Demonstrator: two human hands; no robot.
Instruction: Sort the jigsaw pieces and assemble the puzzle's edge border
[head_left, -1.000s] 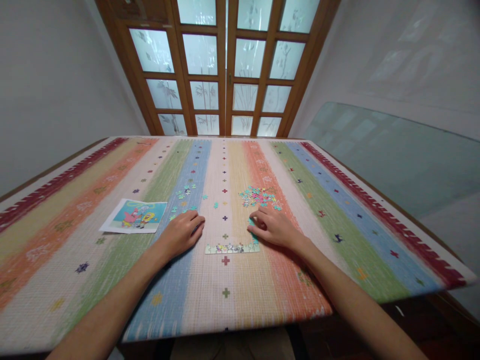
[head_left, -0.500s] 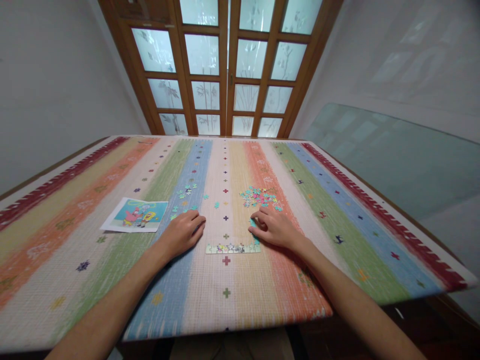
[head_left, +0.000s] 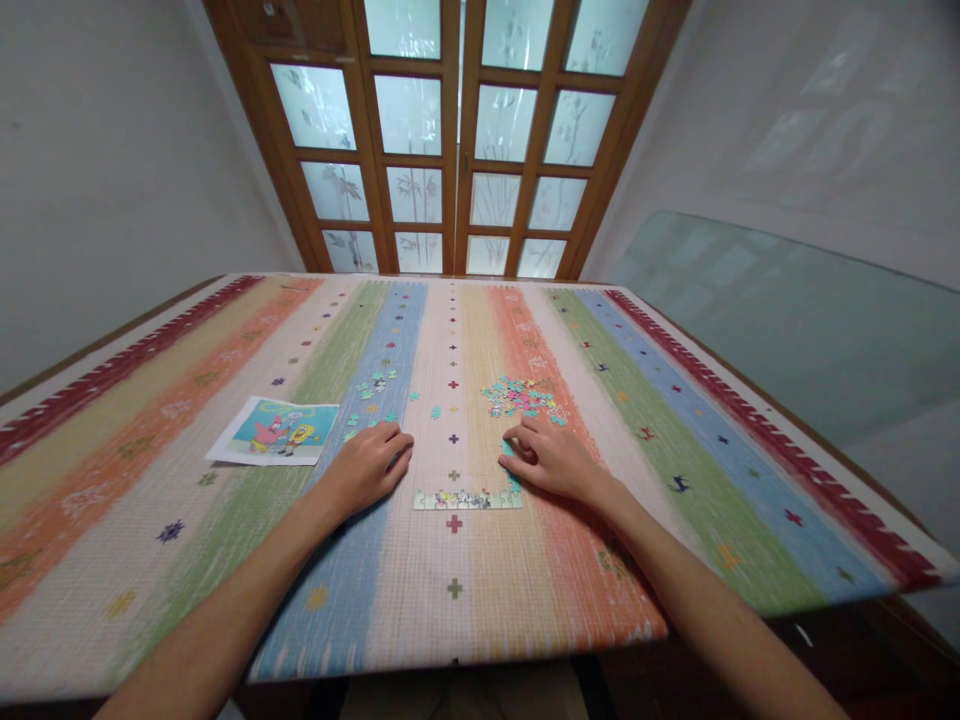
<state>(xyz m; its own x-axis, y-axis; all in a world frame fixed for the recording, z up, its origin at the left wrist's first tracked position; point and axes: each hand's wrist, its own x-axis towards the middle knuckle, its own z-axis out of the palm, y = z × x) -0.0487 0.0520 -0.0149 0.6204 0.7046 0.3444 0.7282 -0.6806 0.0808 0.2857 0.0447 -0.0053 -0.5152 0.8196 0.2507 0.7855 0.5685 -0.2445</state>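
A joined strip of jigsaw pieces (head_left: 466,499) lies near the front of the table, its printed side up. From its right end a short teal column of jigsaw pieces (head_left: 513,481) runs away from me, partly covered by my right hand. My right hand (head_left: 551,458) is curled over this column, with a teal jigsaw piece (head_left: 508,448) between thumb and fingertips. To the left, my left hand (head_left: 371,462) rests on the cloth with loosely bent fingers and a gap by the thumb; nothing shows in it. Loose teal pieces (head_left: 371,386) are scattered just beyond it.
A heap of mixed jigsaw pieces (head_left: 521,396) lies beyond my right hand. Left of my left arm is a cartoon picture sheet (head_left: 277,432). Two single pieces (head_left: 436,411) sit between the groups. The striped tablecloth (head_left: 420,590) covers the table up to its front edge.
The view has shifted very slightly. Both hands and the jigsaw pieces keep their places.
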